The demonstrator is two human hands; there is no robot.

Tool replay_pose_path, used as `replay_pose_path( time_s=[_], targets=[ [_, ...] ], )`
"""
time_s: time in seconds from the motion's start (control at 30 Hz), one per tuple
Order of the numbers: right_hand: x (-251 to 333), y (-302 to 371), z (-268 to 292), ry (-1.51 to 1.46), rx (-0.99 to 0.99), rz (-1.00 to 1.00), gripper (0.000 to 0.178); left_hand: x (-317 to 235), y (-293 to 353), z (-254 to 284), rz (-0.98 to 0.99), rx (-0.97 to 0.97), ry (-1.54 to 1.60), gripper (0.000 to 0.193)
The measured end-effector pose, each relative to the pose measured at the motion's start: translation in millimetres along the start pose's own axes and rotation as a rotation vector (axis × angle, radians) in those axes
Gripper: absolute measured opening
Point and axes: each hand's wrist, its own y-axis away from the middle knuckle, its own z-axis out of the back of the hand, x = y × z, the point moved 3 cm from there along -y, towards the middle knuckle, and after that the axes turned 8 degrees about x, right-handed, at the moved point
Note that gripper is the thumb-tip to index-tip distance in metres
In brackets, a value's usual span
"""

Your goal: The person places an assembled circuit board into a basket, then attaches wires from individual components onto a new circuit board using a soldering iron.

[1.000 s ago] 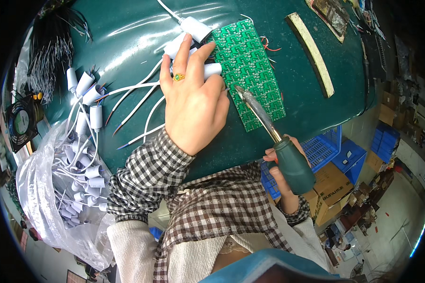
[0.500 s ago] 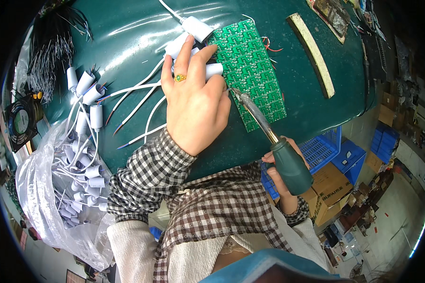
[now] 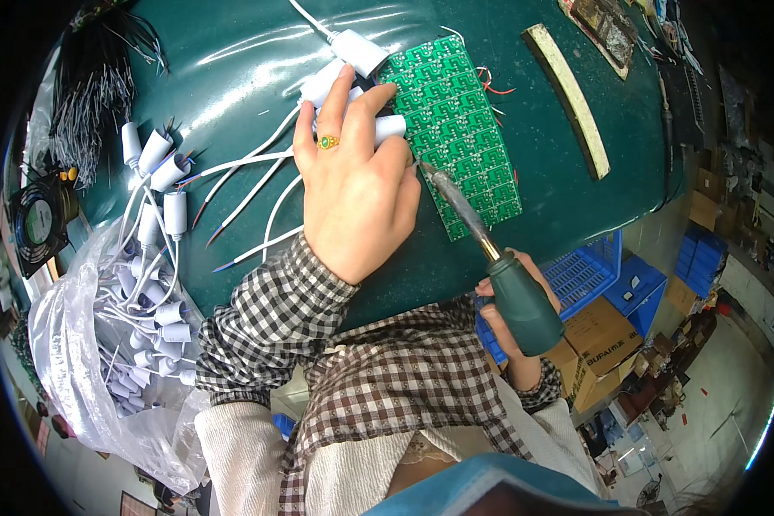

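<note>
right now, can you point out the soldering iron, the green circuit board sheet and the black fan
Soldering iron [image 3: 507,279]: head view, on the front of its green handle.
Green circuit board sheet [image 3: 457,138]: head view, near the middle of its face.
Black fan [image 3: 39,222]: head view, on its round hub.

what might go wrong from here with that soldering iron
The soldering iron has its tip close to the fingers of the left hand, so a slip might burn them if it is hot. The tip also sits by the edge of the circuit board, which it might scorch or nudge.
</note>
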Motion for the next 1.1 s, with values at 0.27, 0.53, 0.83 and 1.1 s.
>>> replay_pose_path(
  time_s=[0.27, 0.53, 0.83, 1.1],
  targets=[
    [7.7, -1.0, 2.5, 0.001, 0.031, -0.118, 0.064, -0.8, -1.0, 1.1, 0.001, 0.002, 0.002, 0.011],
    [0.9, 2.2, 3.5, 0.028, 0.019, -0.053, 0.067, 0.3, -0.7, 0.9, 0.005, 0.001, 0.000, 0.011],
    [2.2, 1.1, 0.5, -0.084, -0.050, -0.082, 0.064, -0.2, -1.1, 0.4, 0.007, -0.003, 0.003, 0.010],
    [4.8, -0.7, -0.2, -0.078, -0.065, -0.055, 0.062, 0.0, -1.3, 2.0, 0.002, 0.009, -0.002, 0.011]
  ],
)
